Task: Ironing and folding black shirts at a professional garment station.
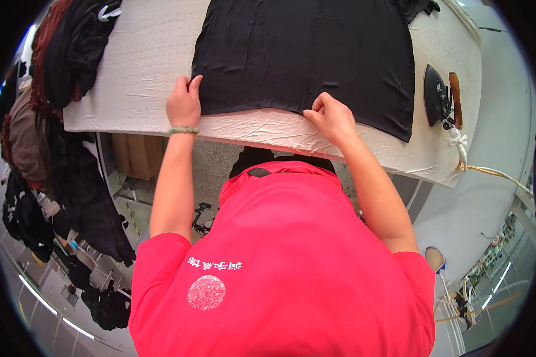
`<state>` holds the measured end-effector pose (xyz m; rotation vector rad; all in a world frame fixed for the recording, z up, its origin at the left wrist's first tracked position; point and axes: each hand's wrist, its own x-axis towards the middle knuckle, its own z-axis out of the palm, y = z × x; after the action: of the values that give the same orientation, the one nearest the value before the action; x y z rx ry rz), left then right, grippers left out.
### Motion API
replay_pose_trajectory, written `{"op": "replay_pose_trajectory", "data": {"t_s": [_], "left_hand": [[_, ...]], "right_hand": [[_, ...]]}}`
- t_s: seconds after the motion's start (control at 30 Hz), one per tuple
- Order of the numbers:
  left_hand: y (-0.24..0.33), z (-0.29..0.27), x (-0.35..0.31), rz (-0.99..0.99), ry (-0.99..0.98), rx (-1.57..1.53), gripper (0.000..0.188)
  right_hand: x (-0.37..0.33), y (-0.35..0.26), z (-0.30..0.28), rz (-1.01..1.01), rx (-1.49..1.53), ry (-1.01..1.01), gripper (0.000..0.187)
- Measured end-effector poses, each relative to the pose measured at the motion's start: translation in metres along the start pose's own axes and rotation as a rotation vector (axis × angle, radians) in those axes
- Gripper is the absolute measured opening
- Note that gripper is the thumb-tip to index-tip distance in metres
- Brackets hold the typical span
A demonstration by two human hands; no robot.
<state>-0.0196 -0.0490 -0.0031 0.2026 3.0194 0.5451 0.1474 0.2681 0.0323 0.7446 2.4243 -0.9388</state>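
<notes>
A black garment [304, 56] lies spread on a padded, cream-covered ironing table [152, 53], its near hem running close to the front edge. At the garment's left near corner, my left hand [183, 104] pinches the cloth between thumb and fingers; a braided green band circles that wrist. My right hand [332, 118] is closed on the hem, right of its middle. Between the two hands the hem curves slightly upward. The garment's far end runs out of the picture at the top.
On the table's right side rests a steam iron [441, 95] with a wooden handle, its yellowish hose [494, 172] trailing off right. Dark garments [80, 53] are heaped over the left end and hang down. Under the table stands a brown cardboard box [138, 156].
</notes>
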Motion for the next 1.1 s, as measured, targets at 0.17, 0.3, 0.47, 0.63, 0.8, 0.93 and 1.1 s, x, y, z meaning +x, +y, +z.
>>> {"op": "replay_pose_trajectory", "data": {"t_s": [0.17, 0.3, 0.47, 0.63, 0.8, 0.93, 1.1], "left_hand": [[-0.023, -0.031, 0.036, 0.037, 0.097, -0.305, 0.043], [-0.021, -0.018, 0.045, 0.219, 0.107, 0.015, 0.039], [-0.043, -0.031, 0.016, 0.001, -0.175, -0.155, 0.030], [-0.062, -0.045, 0.012, -0.131, -0.557, -0.608, 0.030], [-0.072, -0.044, 0.015, -0.071, -0.573, -0.417, 0.030], [-0.074, -0.050, 0.011, 0.205, -0.399, 0.001, 0.027], [-0.024, -0.040, -0.001, 0.506, -0.001, -0.131, 0.023]], "right_hand": [[0.000, -0.011, 0.002, 0.080, -0.014, 0.009, 0.028], [-0.001, -0.019, 0.002, 0.091, -0.006, 0.033, 0.029], [-0.003, -0.020, 0.003, 0.083, -0.016, 0.055, 0.028], [0.000, -0.019, 0.003, 0.159, -0.012, 0.016, 0.029], [0.001, -0.021, 0.003, 0.127, -0.014, 0.025, 0.028], [0.000, -0.022, 0.002, 0.128, -0.023, 0.033, 0.028], [0.000, -0.022, 0.005, 0.151, -0.025, 0.036, 0.028]]}}
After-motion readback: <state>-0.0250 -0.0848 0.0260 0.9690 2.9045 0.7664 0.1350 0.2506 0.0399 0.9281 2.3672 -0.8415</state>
